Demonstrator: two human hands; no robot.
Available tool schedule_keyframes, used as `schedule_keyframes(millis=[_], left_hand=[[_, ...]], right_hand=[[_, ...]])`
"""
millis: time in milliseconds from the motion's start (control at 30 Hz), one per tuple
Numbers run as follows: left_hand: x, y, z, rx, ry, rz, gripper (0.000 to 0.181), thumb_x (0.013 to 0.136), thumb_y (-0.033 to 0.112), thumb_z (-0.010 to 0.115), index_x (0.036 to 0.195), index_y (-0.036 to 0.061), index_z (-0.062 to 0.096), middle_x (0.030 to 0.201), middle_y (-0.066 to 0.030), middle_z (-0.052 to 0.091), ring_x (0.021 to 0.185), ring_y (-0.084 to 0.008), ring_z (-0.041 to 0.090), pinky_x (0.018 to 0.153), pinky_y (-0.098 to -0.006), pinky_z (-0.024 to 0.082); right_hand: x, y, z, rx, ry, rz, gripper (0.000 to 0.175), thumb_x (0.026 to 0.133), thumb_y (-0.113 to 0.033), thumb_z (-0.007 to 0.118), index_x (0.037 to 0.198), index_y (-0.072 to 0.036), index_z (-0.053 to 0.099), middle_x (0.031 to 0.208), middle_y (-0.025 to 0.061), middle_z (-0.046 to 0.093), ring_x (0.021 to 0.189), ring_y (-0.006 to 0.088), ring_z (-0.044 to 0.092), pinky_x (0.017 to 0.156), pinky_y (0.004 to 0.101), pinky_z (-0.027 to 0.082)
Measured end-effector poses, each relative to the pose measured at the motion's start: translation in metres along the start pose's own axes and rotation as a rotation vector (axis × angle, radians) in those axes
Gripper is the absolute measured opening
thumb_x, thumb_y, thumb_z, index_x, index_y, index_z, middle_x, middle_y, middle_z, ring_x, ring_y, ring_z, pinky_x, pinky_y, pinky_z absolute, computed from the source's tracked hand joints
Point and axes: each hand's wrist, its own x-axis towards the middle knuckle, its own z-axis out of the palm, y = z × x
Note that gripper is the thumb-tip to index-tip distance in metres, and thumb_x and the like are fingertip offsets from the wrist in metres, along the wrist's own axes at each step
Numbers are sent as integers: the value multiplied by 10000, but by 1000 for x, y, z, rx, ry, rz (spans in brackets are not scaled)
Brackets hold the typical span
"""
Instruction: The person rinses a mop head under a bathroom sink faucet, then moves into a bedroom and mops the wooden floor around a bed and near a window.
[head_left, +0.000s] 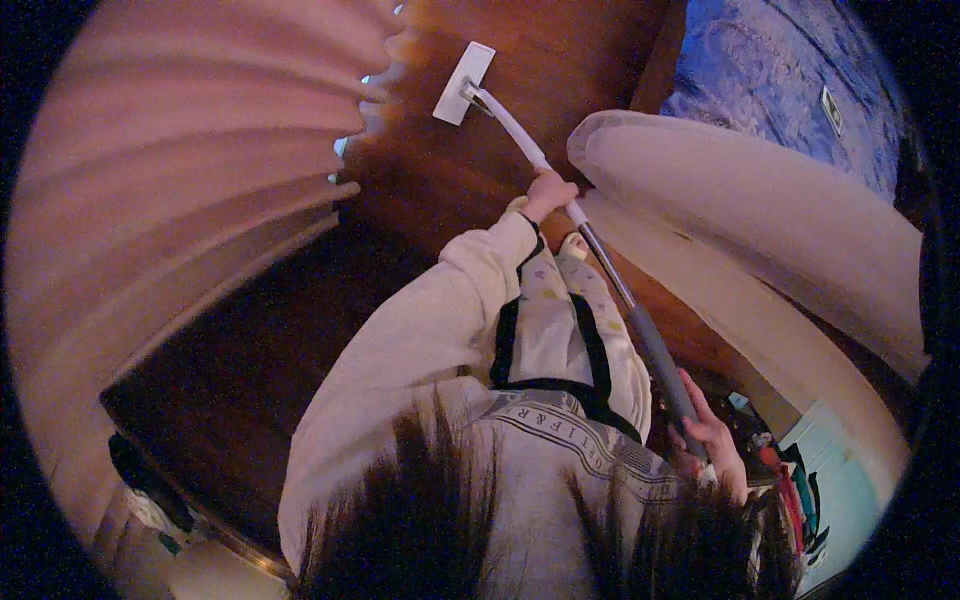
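A flat mop with a long pole (611, 266) runs diagonally in front of my body. Its white rectangular head (465, 82) rests on the brown wooden floor (540, 52), tilted in the picture. Around the white lower section of the pole, my left hand (551, 193) is closed. Higher up the pole, near its top end, my right hand (712, 442) grips the grey sleeve (664, 364); part of that hand's fingers lies behind the pole. Between the two hands a bare metal section shows.
Pinkish curtains (225, 112) hang on the left, beside a dark flat surface (225, 360). At right, a pale rounded panel (750, 180) borders a blue patterned cover (765, 67) bearing a small framed object (831, 110). Several small items lie near a light-blue panel (832, 450) at lower right.
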Motion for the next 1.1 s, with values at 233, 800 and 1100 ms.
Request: schedule_keyframes(millis=[233, 800, 1100], left_hand=[[65, 47, -43, 11, 196, 38, 717, 658, 280, 603, 1198, -120, 352, 1059, -222, 574, 982, -338, 575, 822, -388, 472], [19, 11, 80, 828, -165, 370, 390, 724, 277, 573, 1014, 24, 635, 1076, -245, 541, 992, -315, 508, 830, -491, 359], [28, -117, 165, 153, -195, 1482, 185, 770, 228, 535, 812, 68, 616, 776, -89, 594, 745, -248, 562, 694, -406, 430]], right_hand=[[74, -36, 20, 269, -137, -47, 695, 819, -165, 564, 1385, -311, 189, 651, 91, 459, 361, 123, 370, 305, 229, 300], [15, 34, -26, 653, -36, 130, 676, 805, -241, 604, 1372, -333, 247, 792, 97, 487, 460, 135, 410, 374, 230, 371], [-36, 46, -47, -135, 137, 13, 637, 841, -244, 558, 1377, -173, 221, 1087, 118, 445, 836, 199, 431, 690, 298, 382]])
